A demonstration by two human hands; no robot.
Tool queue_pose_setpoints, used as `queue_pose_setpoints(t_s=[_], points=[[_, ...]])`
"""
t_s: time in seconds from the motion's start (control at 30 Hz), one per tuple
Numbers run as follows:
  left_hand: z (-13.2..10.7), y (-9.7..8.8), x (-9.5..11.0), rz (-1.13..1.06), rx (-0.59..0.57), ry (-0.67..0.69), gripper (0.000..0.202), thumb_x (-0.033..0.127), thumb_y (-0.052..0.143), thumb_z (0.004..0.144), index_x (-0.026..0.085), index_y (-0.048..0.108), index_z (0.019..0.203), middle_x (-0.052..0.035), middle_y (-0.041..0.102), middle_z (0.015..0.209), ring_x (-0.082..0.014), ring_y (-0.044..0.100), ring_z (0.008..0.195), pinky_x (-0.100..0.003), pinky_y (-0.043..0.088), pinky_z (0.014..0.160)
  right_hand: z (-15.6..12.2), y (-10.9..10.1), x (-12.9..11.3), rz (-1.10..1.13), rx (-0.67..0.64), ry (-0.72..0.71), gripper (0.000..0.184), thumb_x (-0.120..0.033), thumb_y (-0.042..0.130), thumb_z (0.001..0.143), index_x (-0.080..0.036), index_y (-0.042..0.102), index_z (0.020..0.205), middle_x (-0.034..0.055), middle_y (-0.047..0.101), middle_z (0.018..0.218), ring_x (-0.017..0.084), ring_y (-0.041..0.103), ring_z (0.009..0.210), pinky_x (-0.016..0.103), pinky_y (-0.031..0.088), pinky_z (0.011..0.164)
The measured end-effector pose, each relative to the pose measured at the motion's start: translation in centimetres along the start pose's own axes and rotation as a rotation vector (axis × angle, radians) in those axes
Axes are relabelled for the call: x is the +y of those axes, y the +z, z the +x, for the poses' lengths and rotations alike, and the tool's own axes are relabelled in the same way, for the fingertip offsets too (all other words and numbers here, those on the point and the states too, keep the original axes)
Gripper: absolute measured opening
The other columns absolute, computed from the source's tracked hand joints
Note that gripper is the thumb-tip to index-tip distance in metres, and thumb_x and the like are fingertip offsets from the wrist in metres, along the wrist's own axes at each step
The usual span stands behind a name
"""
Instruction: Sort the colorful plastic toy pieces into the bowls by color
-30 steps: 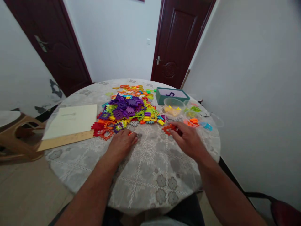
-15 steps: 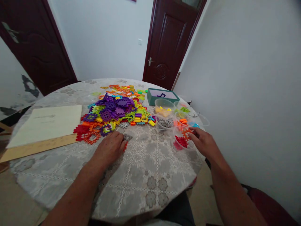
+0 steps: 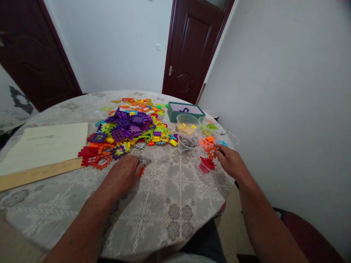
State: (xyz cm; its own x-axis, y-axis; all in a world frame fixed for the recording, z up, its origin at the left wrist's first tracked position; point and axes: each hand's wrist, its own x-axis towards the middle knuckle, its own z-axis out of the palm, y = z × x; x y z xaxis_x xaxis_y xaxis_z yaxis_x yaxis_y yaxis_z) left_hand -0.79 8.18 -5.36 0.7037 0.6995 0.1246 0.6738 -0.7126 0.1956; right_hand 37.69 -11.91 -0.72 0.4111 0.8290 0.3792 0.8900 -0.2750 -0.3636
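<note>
My left hand [image 3: 126, 173] rests on the tablecloth, its fingers curled closed over an orange-red toothed building piece [image 3: 142, 170], mostly hidden. A grey building piece [image 3: 144, 160] shows at the fingertips. On the right, my right hand [image 3: 230, 160] pinches an orange building piece [image 3: 211, 152] between the tubs. Just behind it is a clear tub with orange pieces [image 3: 210, 139]; in front stands one with red pieces [image 3: 207, 164]. A large mixed pile of building pieces [image 3: 134, 126], purple on top, lies beyond my left hand.
More clear tubs hold grey pieces [image 3: 188, 141], yellow pieces [image 3: 189, 126], green pieces [image 3: 211, 126] and blue pieces [image 3: 222, 143]. Behind them stands a green box [image 3: 173, 116]. Paper [image 3: 46, 146] and a wooden strip [image 3: 41, 173] lie at the left. A wall [image 3: 287, 91] rises on the right.
My right hand has moved slightly back toward the tub of orange pieces, with the orange building piece in its fingers. My left hand stays nearly in place. The view has shifted a little right.
</note>
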Motion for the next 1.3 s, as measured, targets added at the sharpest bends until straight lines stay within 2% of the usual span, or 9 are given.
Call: queue_pose_setpoints(t_s=[0.23, 0.53, 0.63, 0.73, 0.8, 0.93, 1.07, 1.17, 1.3], points=[[-0.1, -0.1, 0.1, 0.019, -0.035, -0.001, 0.030, 0.033, 0.042, 0.103, 0.019, 0.065, 0.090, -0.0140, 0.071, 0.100, -0.0269, 0.065, 0.094, -0.039, 0.050, 0.087, 1.2, -0.3, 0.3, -0.018, 0.054, -0.001, 0.043, -0.034, 0.051, 0.098, -0.018, 0.073, 0.132, 0.0136, 0.078, 0.124, 0.028, 0.074, 0.109, 0.045, 0.056, 0.101], [-0.2, 0.0, 0.0, 0.021, -0.031, 0.030, 0.028, 0.031, 0.044, 0.103, 0.019, 0.065, 0.089, -0.0140, 0.070, 0.098, -0.0282, 0.065, 0.094, -0.040, 0.049, 0.085, 6.7, 0.0, 3.2, -0.054, 0.199, 0.020, 0.049, -0.021, 0.051, 0.089, -0.014, 0.071, 0.133, 0.0159, 0.078, 0.120, 0.027, 0.074, 0.101, 0.046, 0.056, 0.100], [-0.2, 0.2, -0.2, 0.010, -0.023, 0.028, 0.027, 0.030, 0.044, 0.103, 0.019, 0.065, 0.089, -0.0137, 0.070, 0.098, -0.0284, 0.065, 0.094, -0.040, 0.049, 0.085, 6.5, -0.5, 2.5, -0.066, 0.281, -0.007, 0.046, -0.019, 0.048, 0.089, -0.012, 0.074, 0.126, 0.0170, 0.077, 0.120, 0.028, 0.072, 0.107, 0.047, 0.055, 0.103], [-0.4, 0.1, -0.1, 0.006, -0.020, 0.014, 0.027, 0.030, 0.045, 0.103, 0.019, 0.066, 0.091, -0.0136, 0.069, 0.099, -0.0280, 0.065, 0.094, -0.039, 0.049, 0.085, 4.3, -0.7, -0.3, 0.017, 0.344, -0.038, 0.039, -0.021, 0.046, 0.093, -0.016, 0.076, 0.117, 0.0143, 0.077, 0.115, 0.027, 0.073, 0.104, 0.045, 0.056, 0.100], [-0.5, -0.2, 0.2, -0.005, -0.025, 0.011, 0.027, 0.031, 0.044, 0.104, 0.019, 0.066, 0.092, -0.0137, 0.069, 0.100, -0.0279, 0.064, 0.095, -0.039, 0.049, 0.086, 2.3, -0.3, -3.3, 0.114, 0.305, -0.072, 0.035, -0.022, 0.047, 0.096, -0.020, 0.075, 0.117, 0.0114, 0.077, 0.112, 0.025, 0.074, 0.099, 0.042, 0.057, 0.096], [-0.7, -1.1, 0.9, -0.018, -0.070, -0.003, 0.027, 0.031, 0.044, 0.105, 0.019, 0.066, 0.094, -0.0128, 0.069, 0.105, -0.0264, 0.063, 0.099, -0.038, 0.049, 0.090, -0.9, 2.2, -10.0, 0.293, 0.002, -0.266, 0.030, -0.025, 0.053, 0.099, -0.024, 0.072, 0.122, 0.0101, 0.075, 0.117, 0.024, 0.072, 0.098, 0.040, 0.058, 0.090], [-0.8, -1.8, 1.4, -0.051, -0.104, -0.020, 0.023, 0.029, 0.046, 0.104, 0.020, 0.066, 0.096, -0.0116, 0.070, 0.108, -0.0259, 0.063, 0.101, -0.038, 0.048, 0.092, -1.1, 6.9, -15.1, 0.434, -0.298, -0.410, 0.040, -0.023, 0.056, 0.099, -0.023, 0.063, 0.139, 0.0127, 0.069, 0.132, 0.020, 0.070, 0.091, 0.040, 0.057, 0.091], [-0.9, -1.9, 1.4, -0.081, -0.101, -0.005, 0.023, 0.028, 0.047, 0.103, 0.020, 0.067, 0.096, -0.0118, 0.070, 0.109, -0.0263, 0.063, 0.101, -0.039, 0.048, 0.091, -0.2, 10.6, -17.2, 0.442, -0.398, -0.433, 0.044, -0.023, 0.061, 0.099, -0.020, 0.062, 0.143, 0.0142, 0.071, 0.132, 0.022, 0.071, 0.098, 0.041, 0.055, 0.096], [-1.4, -1.6, 1.0, -0.108, -0.096, 0.013, 0.021, 0.029, 0.050, 0.103, 0.019, 0.069, 0.101, -0.0121, 0.070, 0.110, -0.0273, 0.065, 0.105, -0.039, 0.050, 0.093, 0.2, 13.2, -18.0, 0.448, -0.443, -0.405, 0.026, -0.019, 0.060, 0.100, -0.021, 0.073, 0.122, 0.0084, 0.079, 0.111, 0.023, 0.072, 0.103, 0.037, 0.053, 0.095]])
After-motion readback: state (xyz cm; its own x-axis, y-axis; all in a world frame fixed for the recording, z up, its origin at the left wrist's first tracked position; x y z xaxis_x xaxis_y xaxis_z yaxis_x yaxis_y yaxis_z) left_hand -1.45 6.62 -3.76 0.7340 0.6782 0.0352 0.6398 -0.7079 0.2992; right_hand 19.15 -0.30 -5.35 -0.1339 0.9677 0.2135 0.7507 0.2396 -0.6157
